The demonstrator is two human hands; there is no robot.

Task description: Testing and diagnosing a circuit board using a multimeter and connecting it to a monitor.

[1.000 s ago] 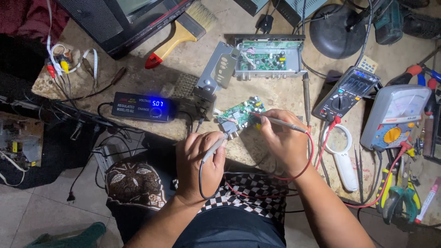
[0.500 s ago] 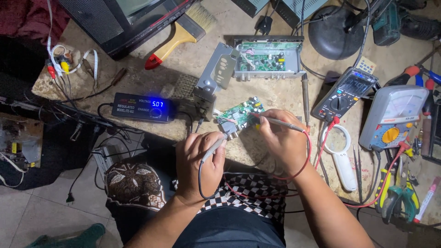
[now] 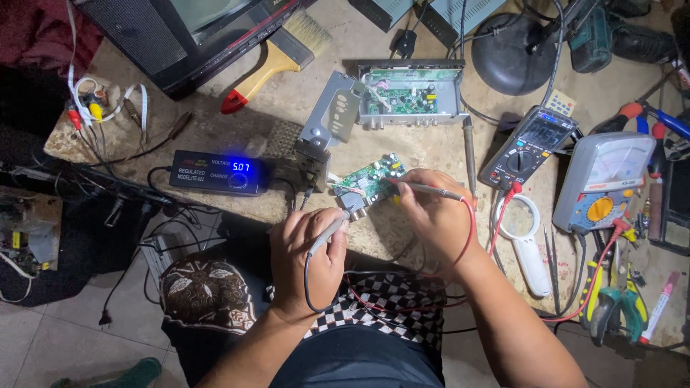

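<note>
Head view showed, from left, a black regulated power supply with a lit blue readout on the worktop. The left hand was closed around a grey probe, its tip at the small green circuit board's near edge. The right hand pinched a red-leaded probe on that board. A slipped tip could probably bridge neighbouring contacts and short them; the multimeter lay rightward.

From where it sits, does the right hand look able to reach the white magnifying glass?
Probably yes. The right hand holds a probe on the small green circuit board, and the magnifying glass lies just to its right on bare bench, with only the red lead between. The probe occupies its fingers, though.
</note>
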